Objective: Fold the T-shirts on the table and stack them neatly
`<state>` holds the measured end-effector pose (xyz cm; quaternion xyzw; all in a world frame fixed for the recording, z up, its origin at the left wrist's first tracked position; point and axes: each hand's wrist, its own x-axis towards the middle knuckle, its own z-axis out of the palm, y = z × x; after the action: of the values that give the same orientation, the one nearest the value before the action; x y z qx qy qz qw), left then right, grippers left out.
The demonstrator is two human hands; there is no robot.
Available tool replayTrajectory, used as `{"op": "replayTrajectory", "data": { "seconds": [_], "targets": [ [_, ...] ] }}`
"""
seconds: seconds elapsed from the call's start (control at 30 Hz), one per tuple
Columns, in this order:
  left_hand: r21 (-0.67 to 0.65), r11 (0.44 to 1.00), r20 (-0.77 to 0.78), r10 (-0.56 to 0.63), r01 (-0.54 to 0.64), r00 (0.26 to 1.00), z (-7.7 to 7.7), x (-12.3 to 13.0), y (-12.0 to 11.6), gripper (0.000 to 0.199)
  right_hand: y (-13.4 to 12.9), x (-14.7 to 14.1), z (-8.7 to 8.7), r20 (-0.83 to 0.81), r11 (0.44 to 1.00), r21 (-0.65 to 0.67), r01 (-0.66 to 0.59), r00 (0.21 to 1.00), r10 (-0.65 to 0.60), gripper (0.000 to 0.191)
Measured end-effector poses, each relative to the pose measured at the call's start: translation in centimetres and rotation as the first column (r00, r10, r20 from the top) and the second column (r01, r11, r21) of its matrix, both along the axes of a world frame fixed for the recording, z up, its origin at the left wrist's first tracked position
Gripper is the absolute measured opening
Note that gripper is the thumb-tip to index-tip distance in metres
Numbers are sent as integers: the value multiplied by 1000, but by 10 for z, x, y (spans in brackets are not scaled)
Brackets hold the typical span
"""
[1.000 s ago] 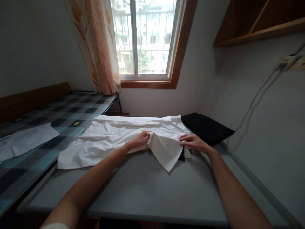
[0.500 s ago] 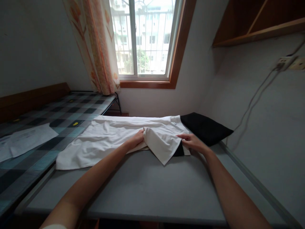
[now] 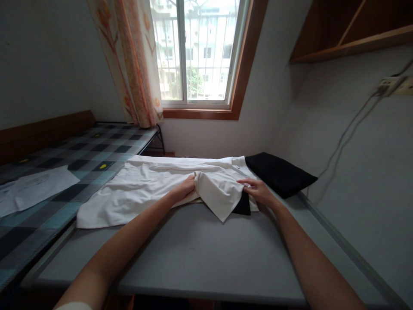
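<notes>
A white garment that looks like a shirt [image 3: 155, 176] lies spread across the grey tabletop [image 3: 193, 254], its wide end to the left. My left hand [image 3: 185, 189] is closed on a bunched fold of it near the middle. From that fold a pale flap [image 3: 222, 200] hangs toward me, its pointed corner over the tabletop. My right hand [image 3: 258, 191] pinches the flap's right edge with thumb and fingers. Under the flap a small black piece of cloth [image 3: 243, 204] shows. A larger black cloth part [image 3: 280, 174] lies at the right end; whether it joins the white cloth is unclear.
At left, a bed with a checked cover [image 3: 64, 148] adjoins the table, with paper sheets [image 3: 41, 187] on it. A window [image 3: 196, 56] with a flowered curtain [image 3: 135, 64] is ahead. A wooden shelf [image 3: 351, 47] and a cable [image 3: 342, 133] are on the right wall.
My right hand has shifted slightly left with the flap's edge, and a little more of the black cloth shows beneath. My left hand stays on the same fold.
</notes>
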<state>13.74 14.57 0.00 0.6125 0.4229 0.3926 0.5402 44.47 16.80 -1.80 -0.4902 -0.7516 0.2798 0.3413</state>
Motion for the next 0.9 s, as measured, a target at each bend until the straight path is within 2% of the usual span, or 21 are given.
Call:
{"op": "replayTrajectory", "data": {
  "seconds": [0.07, 0.17, 0.2, 0.27, 0.3, 0.37, 0.4, 0.43, 0.5, 0.53, 0.57, 0.6, 0.63, 0.7, 0.73, 0.8, 0.9],
  "targets": [
    [-28, 1000, 42, 10, -9, 999, -2, 0, 2, 34, 0, -2, 1, -37, 1000, 29, 6, 999, -5, 40],
    [-53, 998, 7, -35, 35, 999, 0, -7, 8, 27, -4, 1, 8, -32, 998, -46, -40, 999, 39, 42],
    [-49, 995, -43, -89, 87, 995, 2, -10, 10, 23, -6, 4, 12, -26, 993, -93, -66, 998, 64, 43],
    [-56, 960, -177, -281, 275, 943, 12, -18, 11, 15, -12, 11, 21, -28, 971, -201, -129, 992, 125, 44],
    [-82, 914, -243, -404, 396, 882, 17, -21, 10, 14, -16, 15, 26, -39, 952, -257, -167, 986, 162, 44],
    [-158, 771, -330, -630, 617, 703, 29, -23, 4, 15, -22, 19, 34, -62, 888, -378, -263, 964, 259, 43],
    [-184, 701, -351, -702, 689, 620, 34, -23, 0, 16, -25, 19, 37, -67, 844, -438, -309, 948, 312, 43],
    [-193, 650, -363, -743, 735, 562, 38, -22, -4, 18, -27, 18, 38, -69, 799, -490, -348, 929, 363, 43],
    [-185, 611, -380, -767, 769, 517, 40, -18, -9, 19, -29, 11, 37, -81, 741, -547, -389, 906, 416, 44],
    [-187, 622, -383, -759, 760, 527, 39, -16, -10, 18, -28, 7, 34, -101, 746, -545, -383, 913, 395, 45],
    [-199, 653, -376, -740, 731, 558, 36, -16, -8, 18, -26, 3, 30, -131, 773, -526, -355, 932, 339, 45],
    [-214, 705, -356, -701, 677, 618, 32, -16, -6, 20, -24, 0, 25, -164, 809, -502, -306, 952, 258, 45],
    [-227, 771, -327, -636, 595, 700, 27, -17, -1, 22, -21, -3, 20, -191, 844, -481, -237, 968, 163, 44],
    [-246, 900, -272, -421, 360, 865, 16, -22, 9, 23, -14, -5, 10, -166, 889, -454, -62, 986, -16, 41],
    [-257, 935, -260, -311, 245, 914, 10, -25, 14, 21, -10, -4, 6, -111, 897, -441, 24, 990, -82, 39],
    [-289, 952, -264, -179, 99, 948, 0, -32, 22, 25, -4, 1, -1, 15, 908, -389, 152, 987, -159, 37],
    [-350, 932, -255, -189, 91, 948, -7, -39, 27, 45, 4, 9, -6, 123, 931, -295, 213, 975, -184, 32]
  ]
}}
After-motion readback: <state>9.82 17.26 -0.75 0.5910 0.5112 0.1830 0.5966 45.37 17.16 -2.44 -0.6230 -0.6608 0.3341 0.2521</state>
